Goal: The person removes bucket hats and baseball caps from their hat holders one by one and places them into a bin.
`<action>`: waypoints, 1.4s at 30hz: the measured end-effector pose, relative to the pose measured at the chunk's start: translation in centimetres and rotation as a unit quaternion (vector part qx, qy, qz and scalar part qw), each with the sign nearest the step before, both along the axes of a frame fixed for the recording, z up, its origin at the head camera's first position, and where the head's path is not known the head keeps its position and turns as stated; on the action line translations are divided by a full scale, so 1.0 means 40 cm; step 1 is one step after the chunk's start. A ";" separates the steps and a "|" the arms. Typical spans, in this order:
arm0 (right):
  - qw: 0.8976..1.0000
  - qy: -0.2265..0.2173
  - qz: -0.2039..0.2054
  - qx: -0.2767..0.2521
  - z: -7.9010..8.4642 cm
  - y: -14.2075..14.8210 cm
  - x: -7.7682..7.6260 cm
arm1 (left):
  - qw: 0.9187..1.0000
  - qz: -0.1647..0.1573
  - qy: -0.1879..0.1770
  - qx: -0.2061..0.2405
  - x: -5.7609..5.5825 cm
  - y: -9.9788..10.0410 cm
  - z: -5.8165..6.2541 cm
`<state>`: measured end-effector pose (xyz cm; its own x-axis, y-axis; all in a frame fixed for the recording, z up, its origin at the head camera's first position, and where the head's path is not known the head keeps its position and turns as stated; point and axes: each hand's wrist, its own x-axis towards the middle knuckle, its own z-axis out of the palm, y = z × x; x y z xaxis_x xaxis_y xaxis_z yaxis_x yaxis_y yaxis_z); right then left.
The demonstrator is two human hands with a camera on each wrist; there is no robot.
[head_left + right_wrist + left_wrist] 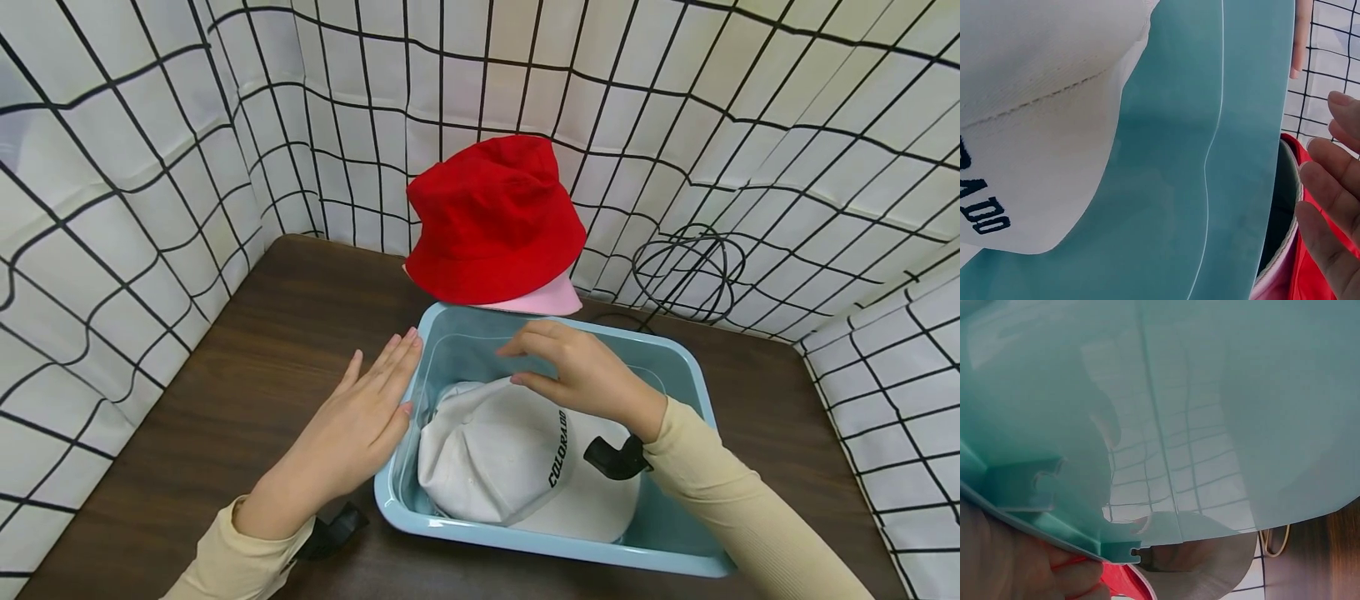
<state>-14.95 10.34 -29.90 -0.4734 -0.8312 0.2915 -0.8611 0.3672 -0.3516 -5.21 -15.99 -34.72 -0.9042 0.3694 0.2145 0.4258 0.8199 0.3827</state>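
Note:
A white cap (487, 450) lettered COLORADO lies inside a light blue plastic basin (435, 525) on the table. My left hand (356, 417) rests along the basin's left rim, fingers straight and pointing away from me. In the left wrist view, that hand's fingers (1075, 575) show at the rim, beside the basin's outer wall (1285, 425). Above the cap is my right hand (577, 367), fingers loosely bent with nothing between them. The right wrist view shows its spread fingers (1329, 187) past the basin's edge, and part of the cap (1041, 156).
Behind the basin, a red bucket hat (495, 225) sits on top of a pink hat (543, 298). A coiled black cable (690, 275) hangs against the wire grid (360, 108) that surrounds the dark wooden table (247, 350). A black camera mount (618, 458) is strapped at the right wrist.

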 end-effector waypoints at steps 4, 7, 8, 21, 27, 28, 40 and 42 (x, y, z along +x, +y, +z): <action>1.000 0.006 -0.001 -0.001 0.003 0.001 0.001 | 1.000 0.000 0.002 0.003 0.000 0.000 0.000; 1.000 0.011 0.000 -0.004 0.004 0.001 0.002 | 1.000 0.000 0.002 0.004 0.001 0.000 0.000; 1.000 0.013 0.000 -0.005 0.005 0.002 0.002 | 1.000 -0.001 0.002 0.004 0.001 0.000 -0.001; 1.000 0.028 0.001 -0.007 0.021 0.002 -0.004 | 1.000 -0.001 0.002 0.006 0.003 -0.003 -0.001; 0.999 0.031 -0.006 -0.007 0.029 0.002 -0.005 | 1.000 -0.004 0.005 0.005 0.002 -0.004 -0.003; 0.999 0.032 -0.006 -0.007 0.031 0.001 -0.005 | 1.000 -0.004 0.006 0.005 0.002 -0.004 -0.004; 0.999 0.044 -0.002 -0.013 0.055 -0.005 -0.015 | 1.000 -0.003 0.008 0.007 0.004 -0.006 -0.005; 0.999 0.049 -0.002 -0.015 0.057 -0.006 -0.018 | 1.000 -0.002 0.007 0.007 0.004 -0.006 -0.004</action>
<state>-15.66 10.09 -27.64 -0.4452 -0.8195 0.3609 -0.8903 0.3622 -0.2759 -5.06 -16.21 -34.88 -0.8995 0.3704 0.2319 0.4347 0.8130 0.3874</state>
